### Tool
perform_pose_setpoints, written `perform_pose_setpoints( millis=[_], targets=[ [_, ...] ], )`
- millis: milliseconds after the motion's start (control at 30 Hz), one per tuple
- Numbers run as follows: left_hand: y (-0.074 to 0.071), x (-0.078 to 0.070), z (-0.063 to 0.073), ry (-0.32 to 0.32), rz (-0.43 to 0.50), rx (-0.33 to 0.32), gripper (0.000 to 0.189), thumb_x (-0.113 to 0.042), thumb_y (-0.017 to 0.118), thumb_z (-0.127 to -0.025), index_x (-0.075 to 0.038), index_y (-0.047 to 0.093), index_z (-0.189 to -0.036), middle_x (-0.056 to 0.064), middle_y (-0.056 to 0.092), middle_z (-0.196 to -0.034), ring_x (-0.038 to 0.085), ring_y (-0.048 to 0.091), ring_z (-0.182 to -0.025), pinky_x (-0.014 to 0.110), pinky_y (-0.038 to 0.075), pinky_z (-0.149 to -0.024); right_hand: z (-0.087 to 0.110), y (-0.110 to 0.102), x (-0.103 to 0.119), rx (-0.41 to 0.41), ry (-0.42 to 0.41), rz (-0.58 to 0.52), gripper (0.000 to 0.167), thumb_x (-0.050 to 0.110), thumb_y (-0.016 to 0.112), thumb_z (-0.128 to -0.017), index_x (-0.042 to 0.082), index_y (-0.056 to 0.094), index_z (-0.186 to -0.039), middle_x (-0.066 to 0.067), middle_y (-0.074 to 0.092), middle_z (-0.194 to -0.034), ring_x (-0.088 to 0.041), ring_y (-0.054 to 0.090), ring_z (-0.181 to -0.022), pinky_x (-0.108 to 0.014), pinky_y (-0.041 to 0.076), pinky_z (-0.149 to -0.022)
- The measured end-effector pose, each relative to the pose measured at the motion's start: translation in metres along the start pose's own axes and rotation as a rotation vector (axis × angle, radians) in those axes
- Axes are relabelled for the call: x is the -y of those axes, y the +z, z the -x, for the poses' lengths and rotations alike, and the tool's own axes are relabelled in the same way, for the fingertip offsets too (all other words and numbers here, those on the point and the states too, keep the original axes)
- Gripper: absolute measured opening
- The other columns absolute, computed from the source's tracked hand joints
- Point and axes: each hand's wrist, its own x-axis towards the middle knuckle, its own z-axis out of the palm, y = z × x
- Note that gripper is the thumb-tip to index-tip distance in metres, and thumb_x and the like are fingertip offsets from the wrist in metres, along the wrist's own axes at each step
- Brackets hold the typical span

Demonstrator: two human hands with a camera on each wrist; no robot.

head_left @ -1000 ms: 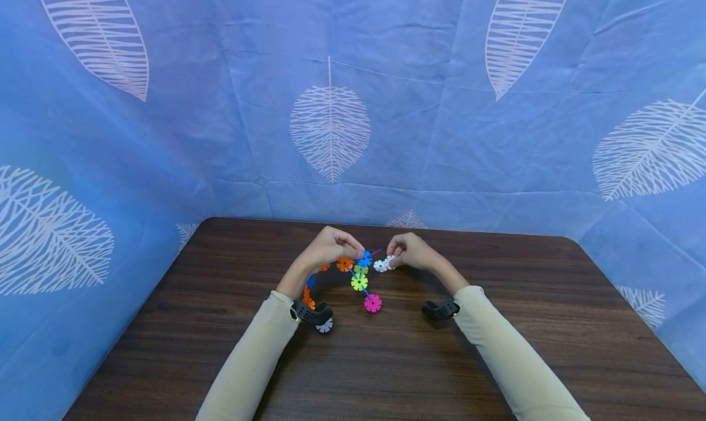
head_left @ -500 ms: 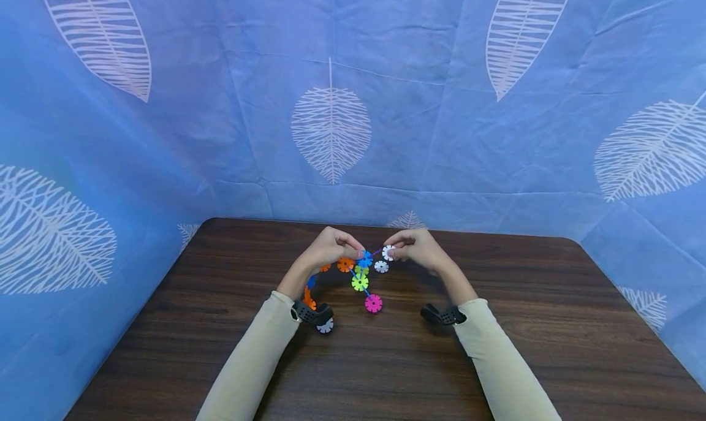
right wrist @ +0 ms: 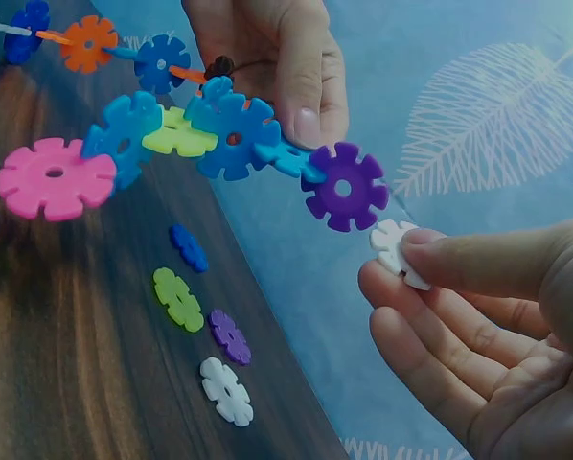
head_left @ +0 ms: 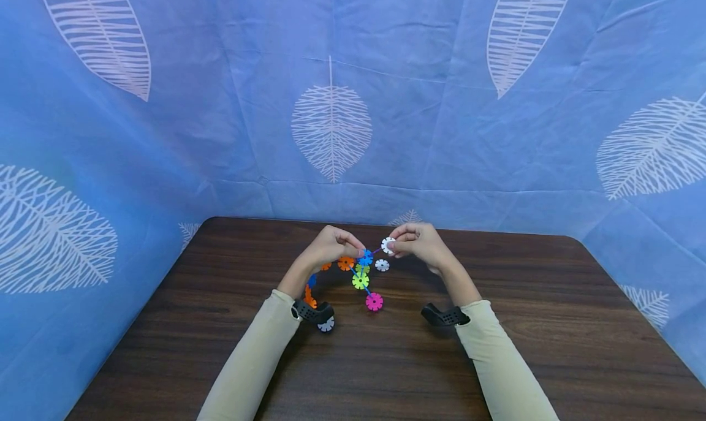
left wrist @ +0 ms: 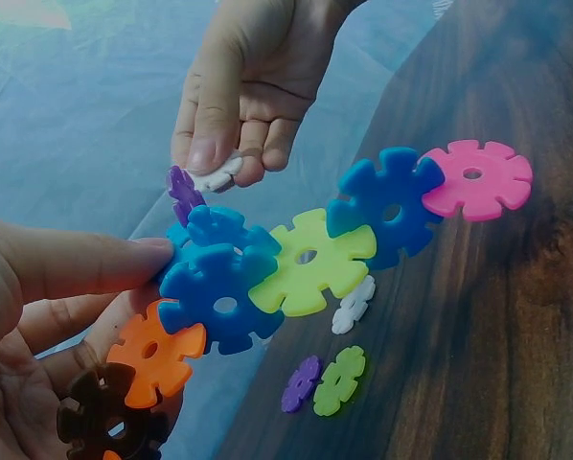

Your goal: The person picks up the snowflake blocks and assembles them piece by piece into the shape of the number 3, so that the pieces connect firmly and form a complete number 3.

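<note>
My left hand pinches a chain of interlocked plastic snowflake discs at its blue discs. One branch runs through a yellow-green disc to a pink disc. Another leads through an orange disc and a dark brown disc, partly behind the left hand in the head view. A purple disc stands out at the chain's end towards my right hand. Between thumb and fingers, the right hand pinches a white disc, its edge close to the purple one; whether they touch I cannot tell.
Loose discs lie on the dark wooden table below the chain: white, purple, green and blue. A blue cloth with white leaf prints hangs behind the table's far edge.
The right hand has lifted one white disc from beside another white disc and brought it up to the chain's purple end. My left hand has stayed nearly still.
</note>
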Motion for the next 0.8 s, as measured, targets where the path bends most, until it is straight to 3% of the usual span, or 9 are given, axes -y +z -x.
perform_pose_setpoints(
  millis=[233,467,800],
  targets=[
    [0.0006,0.0002,-0.0006,0.006,0.011,-0.001,0.012,-0.011,0.077,-0.088,-0.002,0.08,-0.096,0.008,0.079,-0.091,0.015,0.073,-0.083,0.037,0.061,-0.087,0.0011,0.0021,0.0011,-0.006,0.006,-0.043,0.025,0.004,0.072,-0.093,-0.012,0.064,-0.111,-0.001,0.075,-0.081,-0.032,0.075,-0.083,-0.06,0.056,-0.091],
    [0.0,0.0007,-0.0011,0.002,0.023,0.003,0.012,-0.011,0.078,-0.088,-0.002,0.08,-0.096,0.007,0.079,-0.091,0.015,0.073,-0.083,0.036,0.061,-0.086,0.0005,0.0052,0.0003,-0.005,0.008,-0.052,0.024,0.003,0.071,-0.094,-0.012,0.063,-0.111,-0.001,0.075,-0.082,-0.018,0.074,-0.076,-0.063,0.053,-0.093],
    [0.0002,-0.0004,-0.0003,-0.01,0.006,0.006,0.013,-0.013,0.077,-0.089,-0.003,0.08,-0.096,0.007,0.079,-0.092,0.015,0.073,-0.084,0.037,0.06,-0.088,0.0013,0.0089,0.0013,0.002,-0.01,-0.015,0.024,0.006,0.073,-0.093,-0.01,0.065,-0.11,-0.004,0.074,-0.082,-0.027,0.074,-0.078,-0.058,0.059,-0.086]
  ],
)
